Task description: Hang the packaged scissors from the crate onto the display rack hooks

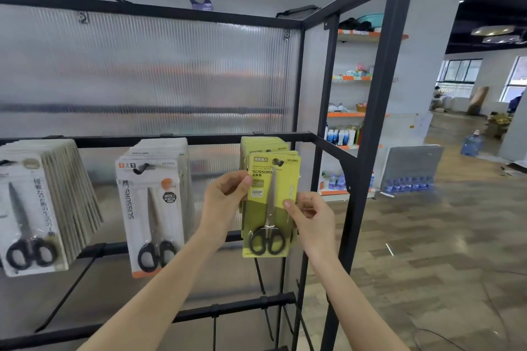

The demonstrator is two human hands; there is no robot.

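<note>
Shop floor, black rack (302, 138) with ribbed plastic wall behind. Yellow pack (271, 205) of scissors at front of yellow stack, hole over hook (278, 162). Left hand (225, 202) pinches pack's left edge. Right hand (310, 216) pinches right edge, thumb on front. White packs (155, 208) hang to left.

Left hand (225, 196) and right hand (310, 216) pinching opposite edges of yellow scissors pack (271, 208), hole on hook (277, 162) above the grip. White scissors packs (154, 208) hanging left of grip on black rack (370, 134).
</note>
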